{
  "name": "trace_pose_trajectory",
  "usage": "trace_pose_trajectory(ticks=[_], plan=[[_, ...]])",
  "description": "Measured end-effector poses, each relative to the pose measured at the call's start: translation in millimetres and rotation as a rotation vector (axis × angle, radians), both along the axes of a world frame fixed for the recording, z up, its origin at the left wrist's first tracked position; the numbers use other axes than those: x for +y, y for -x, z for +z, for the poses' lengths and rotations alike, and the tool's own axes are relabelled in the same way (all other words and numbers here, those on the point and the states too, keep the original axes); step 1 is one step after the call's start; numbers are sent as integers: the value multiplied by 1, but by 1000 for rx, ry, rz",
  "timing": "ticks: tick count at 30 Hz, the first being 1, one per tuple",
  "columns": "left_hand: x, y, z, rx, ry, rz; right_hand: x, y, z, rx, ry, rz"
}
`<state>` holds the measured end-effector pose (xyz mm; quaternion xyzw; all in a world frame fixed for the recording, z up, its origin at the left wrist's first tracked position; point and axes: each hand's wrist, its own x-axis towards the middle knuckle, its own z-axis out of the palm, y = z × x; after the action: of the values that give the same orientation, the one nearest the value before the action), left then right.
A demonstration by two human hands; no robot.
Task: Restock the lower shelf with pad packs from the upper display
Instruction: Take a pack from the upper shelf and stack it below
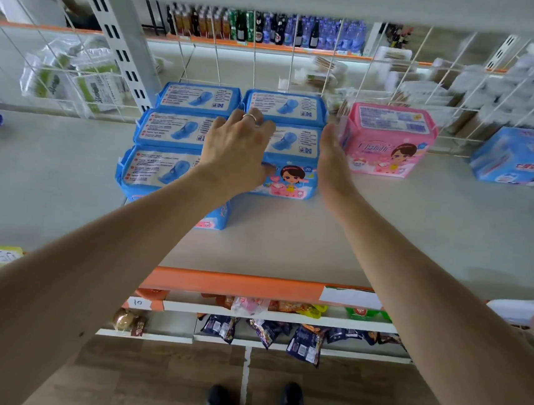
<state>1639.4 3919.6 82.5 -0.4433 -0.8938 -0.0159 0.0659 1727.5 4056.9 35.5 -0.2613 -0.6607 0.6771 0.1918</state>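
Step in hand, as judged: taking hold of the right-hand column of blue pad packs (293,139) on the grey shelf (420,223), centre of the frame. To do it well, close both hands evenly on the two sides of one pack, keep it level, and draw it straight toward the orange shelf edge (235,284) so the neighbouring column (171,131) to the left is not dragged along. Lift clear of the edge before lowering toward the shelves visible at the bottom of the frame.

Left hand (236,147): fingers spread and bent, resting over the top of the blue packs at the seam between the two columns; a ring shows on one finger. Whether the fingertips already pinch a pack cannot be told.

Right hand (332,156): flat, fingers straight and together, standing edge-on against the right side of the column, between it and the pink pad pack (387,140). The pink pack stands just beside this hand, upper right of centre
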Motion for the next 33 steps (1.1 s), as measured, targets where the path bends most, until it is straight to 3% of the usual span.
trace_pose_trajectory(ticks=[4, 10, 14, 24, 33], plan=[[-6, 1, -1, 0, -2, -8, 2, -11, -1, -39, -78, 26], [-44, -4, 4, -12, -66, -33, -8, -48, 8, -23, -495, 137], [-71, -15, 10, 28, -133, -76, -15, -70, 25, -177, -787, 161], [-104, -84, 40, 75, -290, -88, -39, -127, 61, -61, -1011, 229], [-95, -209, 67, 236, -459, -50, -19, -238, 112, 103, -1140, 268]])
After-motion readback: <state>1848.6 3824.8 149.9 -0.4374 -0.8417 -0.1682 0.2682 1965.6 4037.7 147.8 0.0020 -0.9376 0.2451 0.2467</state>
